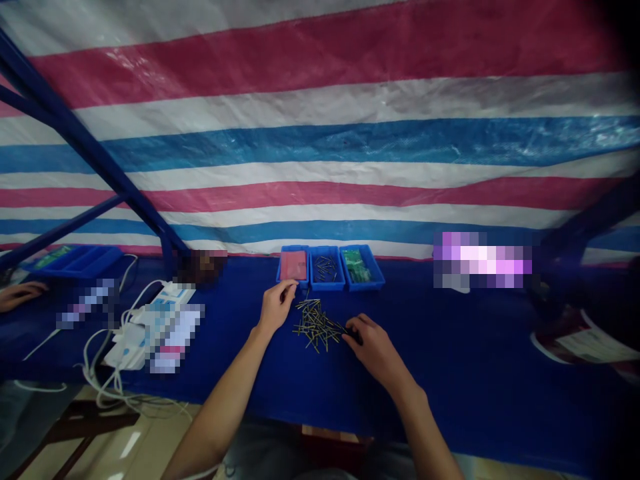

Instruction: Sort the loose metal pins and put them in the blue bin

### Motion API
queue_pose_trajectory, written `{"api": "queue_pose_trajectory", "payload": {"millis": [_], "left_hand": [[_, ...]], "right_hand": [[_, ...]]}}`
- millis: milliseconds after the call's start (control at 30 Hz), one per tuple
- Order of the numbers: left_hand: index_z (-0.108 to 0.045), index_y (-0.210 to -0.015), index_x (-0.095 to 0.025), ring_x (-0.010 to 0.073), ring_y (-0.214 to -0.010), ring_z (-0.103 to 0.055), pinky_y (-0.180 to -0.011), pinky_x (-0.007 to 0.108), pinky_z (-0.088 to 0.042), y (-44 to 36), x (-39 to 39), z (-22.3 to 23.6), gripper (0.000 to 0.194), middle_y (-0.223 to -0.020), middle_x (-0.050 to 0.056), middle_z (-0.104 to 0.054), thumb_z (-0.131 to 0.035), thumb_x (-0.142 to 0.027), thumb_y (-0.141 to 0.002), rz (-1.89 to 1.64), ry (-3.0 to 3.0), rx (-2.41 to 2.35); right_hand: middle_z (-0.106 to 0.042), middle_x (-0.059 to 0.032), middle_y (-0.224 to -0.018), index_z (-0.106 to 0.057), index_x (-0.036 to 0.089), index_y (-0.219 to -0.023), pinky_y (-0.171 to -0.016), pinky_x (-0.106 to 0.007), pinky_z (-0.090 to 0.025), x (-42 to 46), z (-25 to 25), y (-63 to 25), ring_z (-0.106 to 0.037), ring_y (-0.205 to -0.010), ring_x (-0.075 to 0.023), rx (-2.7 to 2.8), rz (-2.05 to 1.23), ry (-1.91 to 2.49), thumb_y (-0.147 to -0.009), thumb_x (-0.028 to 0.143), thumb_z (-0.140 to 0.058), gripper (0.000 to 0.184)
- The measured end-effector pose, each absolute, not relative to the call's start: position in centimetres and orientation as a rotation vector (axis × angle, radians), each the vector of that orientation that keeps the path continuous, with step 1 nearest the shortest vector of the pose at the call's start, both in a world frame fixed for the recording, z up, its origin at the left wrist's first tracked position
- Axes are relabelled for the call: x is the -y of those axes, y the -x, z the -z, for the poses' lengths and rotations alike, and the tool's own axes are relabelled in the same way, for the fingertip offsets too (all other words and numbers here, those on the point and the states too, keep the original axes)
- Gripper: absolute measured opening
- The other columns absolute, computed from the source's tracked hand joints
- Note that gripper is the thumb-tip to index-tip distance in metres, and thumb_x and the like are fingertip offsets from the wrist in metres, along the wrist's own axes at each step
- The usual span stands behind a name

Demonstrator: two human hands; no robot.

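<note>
A loose pile of thin, dark and brass-coloured metal rods point(316, 325), like long screws or drill bits, lies on the blue table. At its right edge is my right hand point(373, 343), fingertips pinched around what looks like one dark rod. My left hand point(277, 308) is closed just in front of the leftmost blue bin, its thumb and fingertips together; what they hold, if anything, is too small to make out. That bin contains pink plastic bags point(293, 265). Several dark rods point(326, 268) lie in the middle bin, and green packets point(356, 265) fill the right one.
White power strips and cables point(133, 340) lie to the left, beside blurred-out items. Another person's hand point(23, 295) rests near a blue tray point(80, 261) at far left. A striped tarp point(320, 153) hangs behind the table; blue metal struts point(95, 153) slant down at left.
</note>
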State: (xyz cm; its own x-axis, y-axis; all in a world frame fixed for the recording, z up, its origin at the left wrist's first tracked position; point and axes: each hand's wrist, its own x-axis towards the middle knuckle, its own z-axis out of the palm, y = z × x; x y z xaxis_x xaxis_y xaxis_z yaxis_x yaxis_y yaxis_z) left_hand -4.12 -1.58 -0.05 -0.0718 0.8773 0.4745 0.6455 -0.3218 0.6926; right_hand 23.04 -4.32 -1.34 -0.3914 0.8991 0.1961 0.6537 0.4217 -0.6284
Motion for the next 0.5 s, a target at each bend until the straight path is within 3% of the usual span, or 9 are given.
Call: {"api": "queue_pose_trajectory", "payload": {"millis": [300,500], "left_hand": [[-0.071,-0.104,-0.02,0.0127,-0.059,-0.057,-0.06,0.023,-0.042,4.3,1.9,0.4,0.024,-0.073,0.001,-0.068,-0.051,-0.033,-0.099,-1.21,-2.044,-1.614],[-0.07,-0.107,-0.02,0.0129,-0.065,-0.057,-0.067,0.025,-0.046,3.3,2.7,-0.6,0.023,-0.085,0.003,-0.069,-0.051,-0.03,-0.1,-1.207,-2.165,-1.539]], "right_hand": [[-0.058,-0.0034,-0.082,-0.055,0.022,-0.077,-0.062,-0.029,-0.04,4.2,1.5,-22.6,-0.058,-0.066,-0.0171,2.162,-0.552,1.386,-0.089,0.012,-0.052,0.016],[-0.062,-0.0049,-0.084,-0.057,0.02,-0.082,-0.067,-0.029,-0.041,2.6,-0.9,-20.9,-0.061,-0.074,-0.0189,2.056,-0.511,1.395,-0.093,0.014,-0.048,0.016]]}}
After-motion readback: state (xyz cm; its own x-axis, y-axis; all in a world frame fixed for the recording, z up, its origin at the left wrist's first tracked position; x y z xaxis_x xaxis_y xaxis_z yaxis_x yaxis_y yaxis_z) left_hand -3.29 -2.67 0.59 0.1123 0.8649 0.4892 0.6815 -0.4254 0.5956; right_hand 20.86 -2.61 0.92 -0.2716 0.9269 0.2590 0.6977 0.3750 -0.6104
